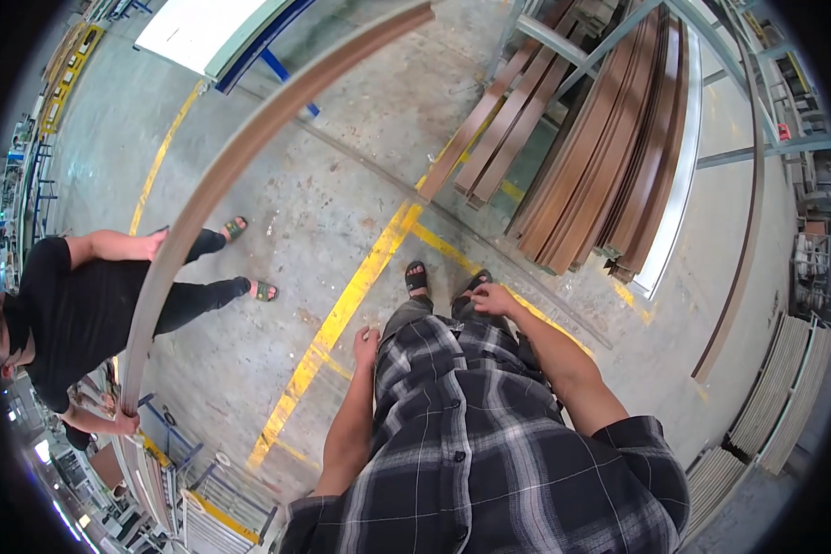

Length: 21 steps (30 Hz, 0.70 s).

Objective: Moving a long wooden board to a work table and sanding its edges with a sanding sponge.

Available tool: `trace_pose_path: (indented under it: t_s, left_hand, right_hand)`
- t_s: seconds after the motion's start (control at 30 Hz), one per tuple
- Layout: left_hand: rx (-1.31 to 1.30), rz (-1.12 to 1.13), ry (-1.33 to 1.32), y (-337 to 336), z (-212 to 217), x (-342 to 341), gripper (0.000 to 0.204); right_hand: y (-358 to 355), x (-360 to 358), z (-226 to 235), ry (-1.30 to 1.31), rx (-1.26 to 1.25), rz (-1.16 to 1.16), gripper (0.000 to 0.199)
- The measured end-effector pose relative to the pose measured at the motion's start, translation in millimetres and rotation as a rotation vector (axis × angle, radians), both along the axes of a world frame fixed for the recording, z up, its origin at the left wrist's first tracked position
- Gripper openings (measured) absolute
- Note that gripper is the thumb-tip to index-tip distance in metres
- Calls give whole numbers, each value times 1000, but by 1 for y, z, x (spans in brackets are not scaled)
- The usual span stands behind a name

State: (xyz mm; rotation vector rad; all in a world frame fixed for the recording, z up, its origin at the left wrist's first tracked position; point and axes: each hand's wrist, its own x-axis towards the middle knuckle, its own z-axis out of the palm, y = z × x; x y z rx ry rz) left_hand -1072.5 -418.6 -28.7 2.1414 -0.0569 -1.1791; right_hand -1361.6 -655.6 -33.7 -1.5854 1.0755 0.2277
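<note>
My left hand [367, 346] hangs beside my left thigh, its fingers curled in and nothing seen in them. My right hand [494, 299] hovers in front of my right thigh, fingers loosely bent and a little apart, with nothing visible in it. Both hands are nearest to my dark trousers [404, 316] and the hem of my plaid shirt [452, 415]. At the left a person in black [83, 314] holds a long brown profile bar [214, 189] with both hands. The bar passes well away from my hands.
Ahead to the right, long brown profiles [609, 138] lie stacked on a grey metal rack [720, 46], beside a shiny silver strip [679, 198]. Another long strip [748, 231] stands farther right. Yellow lines [342, 319] cross the concrete floor. A white-topped table [198, 32] is at the far left.
</note>
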Motion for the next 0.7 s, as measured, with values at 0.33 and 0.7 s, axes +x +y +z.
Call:
trace_pose_path:
  t_s: [0.33, 0.7]
  left_hand:
    - [42, 27, 168, -37, -13, 55, 51]
    - [141, -411, -172, -173, -88, 99, 48]
  right_hand:
    - [-25, 55, 13, 85, -105, -294, 31]
    - [-16, 110, 29, -65, 93, -563, 18]
